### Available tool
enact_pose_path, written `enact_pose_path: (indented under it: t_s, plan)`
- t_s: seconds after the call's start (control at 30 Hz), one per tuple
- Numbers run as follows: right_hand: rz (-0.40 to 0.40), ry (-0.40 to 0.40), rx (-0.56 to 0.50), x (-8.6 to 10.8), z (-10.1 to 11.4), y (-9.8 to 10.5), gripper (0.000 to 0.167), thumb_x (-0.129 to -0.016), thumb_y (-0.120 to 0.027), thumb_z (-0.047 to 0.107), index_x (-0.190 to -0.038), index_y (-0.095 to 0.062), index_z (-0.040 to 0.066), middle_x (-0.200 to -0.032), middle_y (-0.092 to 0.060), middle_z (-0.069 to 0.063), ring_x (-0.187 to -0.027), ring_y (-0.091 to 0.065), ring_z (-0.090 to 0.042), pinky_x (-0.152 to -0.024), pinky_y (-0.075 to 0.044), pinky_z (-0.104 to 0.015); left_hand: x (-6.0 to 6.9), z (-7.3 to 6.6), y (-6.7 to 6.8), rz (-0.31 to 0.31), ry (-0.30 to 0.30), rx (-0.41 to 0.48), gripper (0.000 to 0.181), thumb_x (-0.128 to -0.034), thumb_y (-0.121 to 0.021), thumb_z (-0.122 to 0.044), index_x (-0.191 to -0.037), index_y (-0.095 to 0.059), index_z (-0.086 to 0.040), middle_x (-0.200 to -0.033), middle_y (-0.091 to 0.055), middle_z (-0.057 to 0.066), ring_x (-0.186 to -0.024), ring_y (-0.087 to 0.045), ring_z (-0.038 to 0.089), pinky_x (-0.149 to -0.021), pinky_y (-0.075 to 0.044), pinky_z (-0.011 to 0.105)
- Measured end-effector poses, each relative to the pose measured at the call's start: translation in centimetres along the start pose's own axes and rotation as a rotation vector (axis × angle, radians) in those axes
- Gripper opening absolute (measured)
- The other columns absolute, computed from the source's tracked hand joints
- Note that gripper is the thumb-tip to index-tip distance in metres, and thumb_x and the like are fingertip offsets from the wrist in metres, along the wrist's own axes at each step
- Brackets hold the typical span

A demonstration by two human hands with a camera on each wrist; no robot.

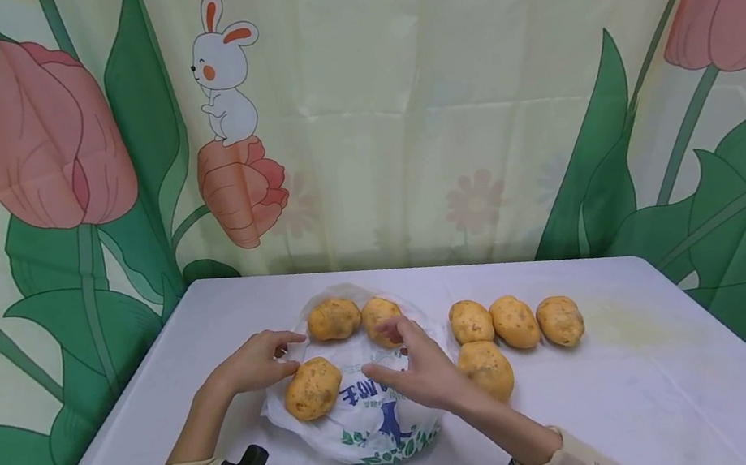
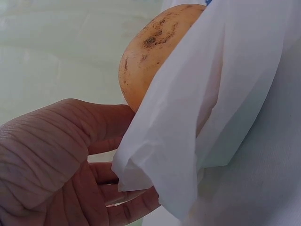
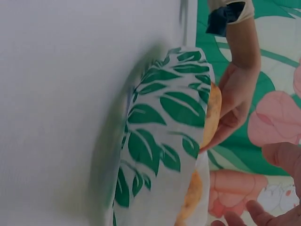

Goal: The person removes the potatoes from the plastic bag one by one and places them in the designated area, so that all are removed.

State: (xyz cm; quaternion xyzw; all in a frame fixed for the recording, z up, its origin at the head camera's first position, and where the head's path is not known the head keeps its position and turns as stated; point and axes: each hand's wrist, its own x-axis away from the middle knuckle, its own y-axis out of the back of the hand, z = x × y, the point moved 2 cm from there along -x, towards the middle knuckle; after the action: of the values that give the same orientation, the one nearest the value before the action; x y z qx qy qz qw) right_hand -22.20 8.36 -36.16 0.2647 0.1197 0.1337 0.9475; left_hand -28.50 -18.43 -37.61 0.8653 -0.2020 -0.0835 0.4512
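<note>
A white plastic bag (image 1: 363, 440) with blue print and green leaves lies spread on the table. Three potatoes rest on it: one front left (image 1: 313, 389), one at the back (image 1: 333, 319), one back right (image 1: 381, 318). My left hand (image 1: 257, 363) is at the bag's left edge, thumb by the front-left potato. In the left wrist view, a bag flap (image 2: 164, 141) covers parts of its thumb and fingers (image 2: 136, 207). Over the bag's right part hovers my right hand (image 1: 421, 368), fingers spread, overlapping the back-right potato in the head view; contact is unclear.
Right of the bag, several more potatoes lie on the white-covered table (image 1: 637, 394): one at the front (image 1: 487, 371) and a row behind, ending in the rightmost potato (image 1: 561, 321). A printed curtain (image 1: 387, 139) hangs behind the table's far edge.
</note>
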Motion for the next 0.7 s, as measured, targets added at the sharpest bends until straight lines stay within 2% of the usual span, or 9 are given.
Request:
enact_pose_path:
  t_s: [0.17, 0.43, 0.7]
  plan:
    - [0.041, 0.025, -0.007, -0.1, 0.3, -1.2, 0.058, -0.093, -0.076, 0.030, -0.138, -0.049, 0.005, -0.141, -0.052, -0.016, -0.134, -0.046, -0.037, -0.111, -0.040, -0.057, 0.2, -0.4, 0.2, 0.002, -0.022, -0.015, 0.045, -0.0910, -0.073, -0.010, -0.132, -0.064, 0.005, -0.118, -0.069, 0.017, -0.101, -0.061, 0.027, -0.089, -0.056, 0.045]
    - [0.058, 0.025, -0.009, -0.6, 1.0, -2.7, 0.060, -0.091, -0.077, 0.031, -0.138, -0.051, 0.005, -0.139, -0.053, -0.016, -0.131, -0.048, -0.037, -0.107, -0.044, -0.055, 0.2, -0.5, 0.3, 0.005, -0.023, -0.014, 0.045, -0.0911, -0.073, -0.010, -0.133, -0.063, 0.004, -0.119, -0.069, 0.017, -0.101, -0.061, 0.026, -0.089, -0.056, 0.045]
    - [0.085, -0.037, -0.043, -0.9, 1.3, -4.1, 0.059, -0.090, -0.078, 0.032, -0.136, -0.053, 0.006, -0.139, -0.053, -0.019, -0.130, -0.050, -0.039, -0.103, -0.047, -0.054, 0.4, -0.4, 0.4, -0.002, -0.049, -0.015, 0.044, -0.0904, -0.072, -0.009, -0.131, -0.064, 0.006, -0.117, -0.070, 0.017, -0.099, -0.061, 0.026, -0.088, -0.056, 0.045]
